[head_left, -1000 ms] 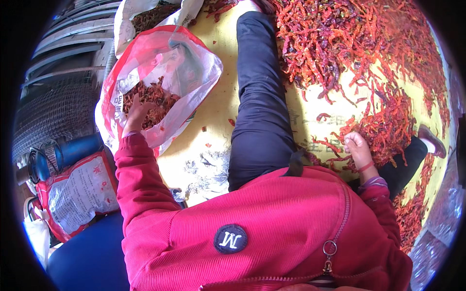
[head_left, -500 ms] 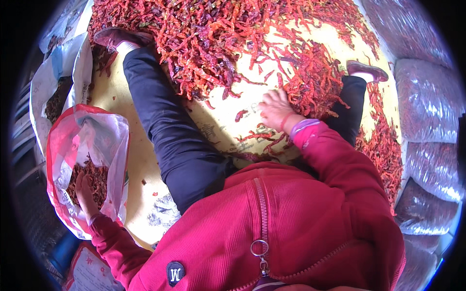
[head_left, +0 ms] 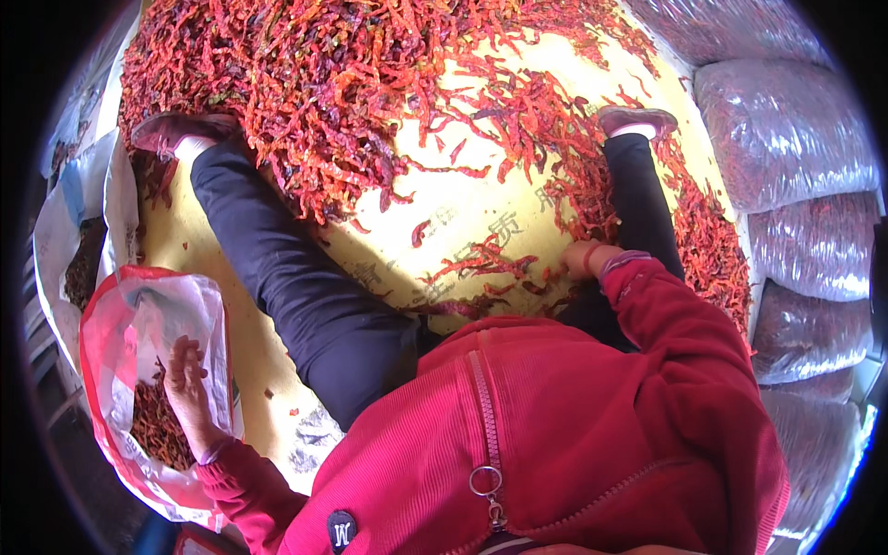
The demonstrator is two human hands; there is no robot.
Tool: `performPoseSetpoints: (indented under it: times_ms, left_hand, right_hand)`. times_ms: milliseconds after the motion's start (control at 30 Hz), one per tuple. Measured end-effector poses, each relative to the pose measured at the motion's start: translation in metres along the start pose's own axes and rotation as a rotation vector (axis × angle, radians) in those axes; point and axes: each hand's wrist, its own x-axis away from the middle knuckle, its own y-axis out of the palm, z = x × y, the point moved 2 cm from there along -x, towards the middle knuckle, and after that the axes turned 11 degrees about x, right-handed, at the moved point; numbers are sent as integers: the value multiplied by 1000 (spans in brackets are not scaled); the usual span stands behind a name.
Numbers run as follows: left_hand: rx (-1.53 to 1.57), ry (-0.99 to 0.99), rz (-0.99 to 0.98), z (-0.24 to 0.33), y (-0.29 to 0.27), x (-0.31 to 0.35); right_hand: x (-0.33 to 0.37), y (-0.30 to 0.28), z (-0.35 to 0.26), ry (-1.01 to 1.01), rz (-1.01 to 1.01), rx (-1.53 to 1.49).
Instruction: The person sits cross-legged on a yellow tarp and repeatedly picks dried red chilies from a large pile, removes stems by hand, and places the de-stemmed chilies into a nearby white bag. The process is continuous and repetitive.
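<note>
My left hand (head_left: pixel 190 388) is raised inside the mouth of a white woven sack (head_left: pixel 113 319) with a red rim. Its fingers are loosely bent, and nothing shows in them. Below it in the sack lie dark red dried chili peppers (head_left: pixel 159 430). My right hand (head_left: pixel 583 260) is low beside my right thigh, at the near edge of some dried red chilies (head_left: pixel 585 190). Its fingertips are hard to make out, so I cannot see whether they hold anything. A few loose chilies (head_left: pixel 481 265) lie on the yellow sheet (head_left: pixel 462 203) between my legs.
A large heap of dried red chilies (head_left: pixel 314 88) spreads beyond my feet. Clear plastic bags (head_left: pixel 786 129) packed with dark red contents are stacked along the right. Another white sack (head_left: pixel 55 240) stands open at the far left. My outstretched legs (head_left: pixel 287 268) flank the sheet.
My left hand has lifted off the chilies in the sack. The right hand has drawn back toward my thigh, and the small pile there is lower and more spread. The view has shifted.
</note>
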Motion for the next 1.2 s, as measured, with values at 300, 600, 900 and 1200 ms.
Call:
performPoseSetpoints:
  times_ms: [300,600,900,1200]
  left_hand:
    - [244,23,-317,72,158,-22]
    - [-158,397,-1013,48,303,-16]
    - [-16,45,-883,36,313,-36]
    - [-158,44,-804,17,310,-31]
  right_hand:
    - [-31,-165,-13,-195,826,-256]
    - [-59,-376,-15,220,1075,-292]
    - [-88,-332,-1,112,882,-289]
    - [-40,-185,3,194,1170,-363]
